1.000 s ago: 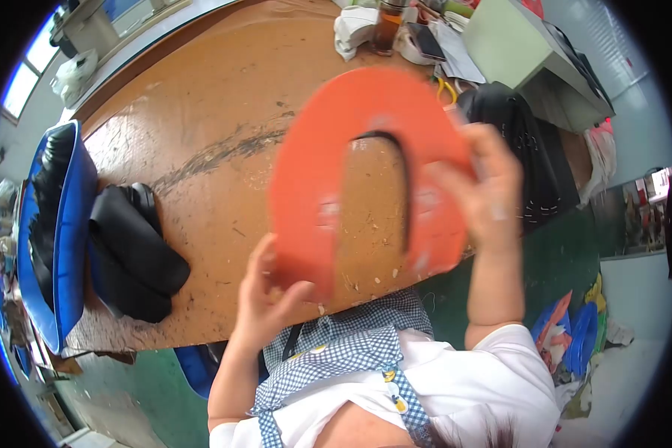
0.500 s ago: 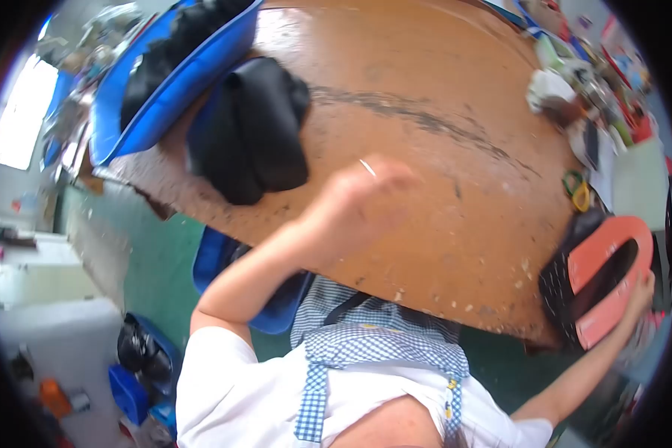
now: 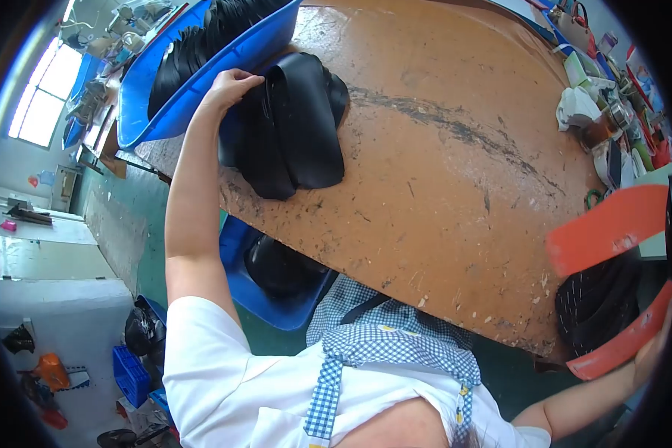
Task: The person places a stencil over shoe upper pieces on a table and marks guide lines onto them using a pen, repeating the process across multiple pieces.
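Note:
My left hand (image 3: 230,88) reaches to the far left of the table, fingertips pinched on the upper edge of a black leather-like piece (image 3: 310,123). That piece lies in a folded stack of similar black pieces beside a blue tub (image 3: 201,82). At the right edge of the view, my right hand (image 3: 655,345) grips a flat orange-red U-shaped board (image 3: 608,228); its curved end runs out of view. Beneath the board is a dark bundle with white stitch-like marks (image 3: 597,302), at the table's right corner.
More black pieces fill the blue tub. The brown worktable (image 3: 440,209) has a worn, scratched top. Tools, jars and cloths (image 3: 601,123) crowd its right side. Below the near edge, another blue tub (image 3: 276,299) holds black items.
My left hand has swung from over the middle of the table to the black stack and closed on an edge. My right hand has lifted and tilted the U-shaped board.

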`<state>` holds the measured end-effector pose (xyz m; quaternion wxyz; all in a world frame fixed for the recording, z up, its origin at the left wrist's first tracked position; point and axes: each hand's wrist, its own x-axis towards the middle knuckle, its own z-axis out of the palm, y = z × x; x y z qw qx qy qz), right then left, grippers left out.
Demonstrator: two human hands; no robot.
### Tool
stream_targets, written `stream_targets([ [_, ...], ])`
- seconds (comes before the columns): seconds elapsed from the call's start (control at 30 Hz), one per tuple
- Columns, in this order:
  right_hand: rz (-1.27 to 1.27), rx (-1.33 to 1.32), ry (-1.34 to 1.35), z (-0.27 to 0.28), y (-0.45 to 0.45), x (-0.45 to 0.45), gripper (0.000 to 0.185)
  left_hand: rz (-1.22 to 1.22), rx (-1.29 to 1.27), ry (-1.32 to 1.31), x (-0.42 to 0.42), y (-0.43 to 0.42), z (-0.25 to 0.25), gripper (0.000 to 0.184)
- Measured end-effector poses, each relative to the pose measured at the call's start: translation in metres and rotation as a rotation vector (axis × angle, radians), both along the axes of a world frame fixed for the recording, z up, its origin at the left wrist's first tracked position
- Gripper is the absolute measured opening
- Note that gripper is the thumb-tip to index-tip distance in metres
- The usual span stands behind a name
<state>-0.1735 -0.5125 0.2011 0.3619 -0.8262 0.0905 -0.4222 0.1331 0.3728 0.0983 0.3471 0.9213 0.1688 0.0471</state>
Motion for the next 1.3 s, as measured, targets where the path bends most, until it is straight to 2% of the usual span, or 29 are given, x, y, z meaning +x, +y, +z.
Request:
stream_targets([
  [0.07,0.178,0.202,-0.103,-0.005,0.001,0.007,0.046,-0.044,0.076,-0.128,0.011,0.014,-0.016,0.062],
  [0.1,0.283,0.308,-0.148,-0.008,0.003,0.012,0.046,-0.003,0.228,-0.166,0.008,0.008,-0.012,0.061],
  [0.17,0.704,0.585,-0.186,-0.021,0.013,0.023,0.047,0.067,0.488,-0.324,-0.013,-0.02,0.003,0.062],
  [0.23,1.212,0.854,-0.197,-0.03,0.038,0.045,0.045,0.038,0.437,-0.541,-0.041,-0.048,0.021,0.059],
  [0.27,1.251,0.9,-0.223,-0.04,0.044,0.045,0.042,-0.078,0.399,-0.611,-0.063,-0.067,0.04,0.055],
  [0.33,1.179,0.932,-0.33,-0.063,0.052,0.039,0.038,-0.31,0.158,-0.523,-0.125,-0.124,0.089,0.043],
  [0.37,1.181,0.959,-0.354,-0.069,0.057,0.041,0.036,-0.378,-0.015,-0.581,-0.15,-0.147,0.099,0.045],
  [0.43,1.304,1.075,-0.334,-0.067,0.061,0.048,0.029,-0.43,-0.082,-0.647,-0.191,-0.177,0.112,0.048],
  [0.53,1.392,1.13,-0.332,-0.065,0.064,0.055,0.022,-0.683,-0.223,-0.619,-0.222,-0.199,0.127,0.042],
  [0.63,1.408,1.126,-0.349,-0.065,0.06,0.056,0.022,-1.246,-0.583,-0.493,-0.203,-0.196,0.14,0.036],
  [0.7,1.446,1.155,-0.355,-0.065,0.051,0.054,0.022,-1.57,-0.857,-0.265,-0.179,-0.198,0.153,0.03],
  [0.77,1.469,1.203,-0.375,-0.063,0.044,0.053,0.022,-1.418,-1.166,-0.52,-0.185,-0.231,0.126,0.037],
  [0.83,1.436,1.219,-0.413,-0.061,0.038,0.05,0.022,-1.099,-1.11,-0.675,-0.174,-0.261,0.103,0.046],
  [0.93,1.403,1.241,-0.446,-0.06,0.027,0.049,0.021,-0.695,-1.012,-0.196,-0.143,-0.321,0.109,0.032],
  [0.97,1.399,1.228,-0.449,-0.059,0.027,0.047,0.022,-0.784,-1.09,-0.123,-0.106,-0.33,0.072,0.031],
  [1.0,1.395,1.215,-0.451,-0.058,0.028,0.046,0.024,-0.781,-0.96,-0.06,-0.079,-0.334,0.038,0.036],
  [1.03,1.4,1.178,-0.449,-0.056,0.034,0.043,0.026,-0.706,-0.722,-0.048,-0.058,-0.338,0.006,0.034],
  [1.07,1.407,1.137,-0.449,-0.052,0.04,0.043,0.028,-0.616,-0.628,0.059,-0.055,-0.339,-0.002,0.037],
  [1.17,1.269,1.076,-0.308,-0.061,0.019,0.038,0.035,-0.666,-0.666,0.054,-0.055,-0.328,-0.013,0.038],
  [1.27,0.964,0.935,-0.204,-0.093,0.038,0.048,0.039,-0.74,-0.569,-0.05,-0.062,-0.317,-0.001,0.03],
  [1.3,0.777,0.834,-0.141,-0.101,0.05,0.055,0.039,-0.785,-0.538,-0.105,-0.064,-0.31,0.004,0.029],
])
